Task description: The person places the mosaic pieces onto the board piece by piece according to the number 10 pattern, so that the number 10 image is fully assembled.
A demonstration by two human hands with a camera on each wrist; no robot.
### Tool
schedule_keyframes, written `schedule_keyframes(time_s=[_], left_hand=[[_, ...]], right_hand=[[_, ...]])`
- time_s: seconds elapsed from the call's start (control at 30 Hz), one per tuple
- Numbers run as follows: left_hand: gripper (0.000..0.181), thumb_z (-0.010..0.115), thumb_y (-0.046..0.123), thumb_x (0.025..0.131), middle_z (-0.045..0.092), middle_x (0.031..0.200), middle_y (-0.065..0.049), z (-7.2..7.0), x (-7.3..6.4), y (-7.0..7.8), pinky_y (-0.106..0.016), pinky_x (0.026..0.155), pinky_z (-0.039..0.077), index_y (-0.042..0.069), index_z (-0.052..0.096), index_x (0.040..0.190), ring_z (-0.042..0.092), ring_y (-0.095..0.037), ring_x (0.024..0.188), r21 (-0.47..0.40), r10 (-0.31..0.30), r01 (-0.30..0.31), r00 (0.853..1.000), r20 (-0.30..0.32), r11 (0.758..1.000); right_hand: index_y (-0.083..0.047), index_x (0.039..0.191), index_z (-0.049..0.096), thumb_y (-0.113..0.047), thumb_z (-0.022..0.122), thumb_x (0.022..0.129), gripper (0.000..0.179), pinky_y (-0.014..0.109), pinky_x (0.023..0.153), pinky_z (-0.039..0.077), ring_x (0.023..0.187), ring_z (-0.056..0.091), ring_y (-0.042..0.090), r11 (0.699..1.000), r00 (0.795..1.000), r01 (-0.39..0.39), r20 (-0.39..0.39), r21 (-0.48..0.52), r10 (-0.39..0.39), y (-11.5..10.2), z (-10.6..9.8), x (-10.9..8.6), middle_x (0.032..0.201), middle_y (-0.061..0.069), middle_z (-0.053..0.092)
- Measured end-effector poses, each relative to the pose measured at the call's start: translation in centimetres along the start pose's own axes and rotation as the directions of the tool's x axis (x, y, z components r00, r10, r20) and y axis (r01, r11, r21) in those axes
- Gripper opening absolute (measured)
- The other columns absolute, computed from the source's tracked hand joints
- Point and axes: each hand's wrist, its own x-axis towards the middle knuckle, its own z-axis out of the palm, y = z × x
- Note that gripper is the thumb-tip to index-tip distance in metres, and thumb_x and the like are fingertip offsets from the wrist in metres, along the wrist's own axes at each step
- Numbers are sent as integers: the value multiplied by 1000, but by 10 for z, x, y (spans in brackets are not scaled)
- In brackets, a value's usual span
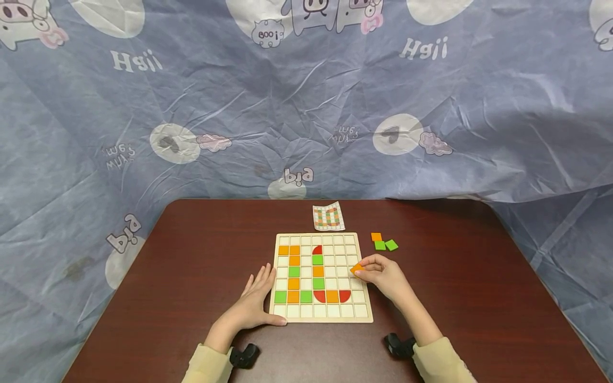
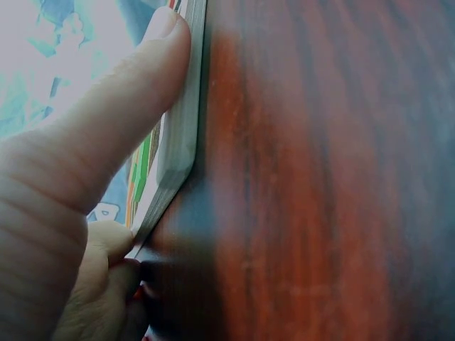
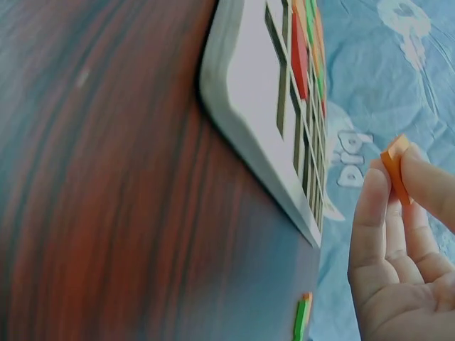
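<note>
A cream grid board (image 1: 335, 311) lies flat on the table. Orange and green square tiles, with red quarter-circle ones, sit in several of its cells. My left hand (image 1: 251, 306) steadies the board's left side, fingers spread along the edge and thumb at the near left corner. Between thumb and fingertips, my right hand (image 1: 387, 277) pinches an orange tile (image 3: 395, 169) over the board's right edge. In the right wrist view that tile is tilted and off the board. Part of the left fingers is hidden in the left wrist view.
Beyond the right hand lie a loose orange tile (image 1: 376, 236) and two green tiles (image 1: 391, 244). A creased paper card (image 1: 328, 217) with a coloured grid pattern lies behind the board. The brown table (image 1: 191, 276) ends at a blue printed cloth (image 1: 268, 106).
</note>
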Motion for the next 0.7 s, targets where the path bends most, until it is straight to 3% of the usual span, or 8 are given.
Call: schedule_keyframes(time_s=[0.37, 0.7], left_hand=[[126, 89, 47, 66, 5, 165, -19, 1, 0, 1, -59, 122, 2, 0, 16, 157, 3, -35, 154, -4, 1, -1, 1000, -8, 1000], [125, 90, 45, 66, 6, 165, -19, 0, 0, 2, -58, 122, 2, 0, 16, 156, 4, -35, 154, -7, -2, 2, 1000, -9, 1000]], right_hand=[[-6, 95, 72, -9, 77, 83, 13, 23, 64, 50, 71, 63, 11, 973, 999, 48, 6, -224, -48, -3, 28, 11, 83, 3, 72], [-9, 86, 72, -7, 79, 81, 8, 24, 63, 49, 67, 59, 9, 943, 998, 56, 32, -329, -48, -4, 34, 11, 75, -1, 67]])
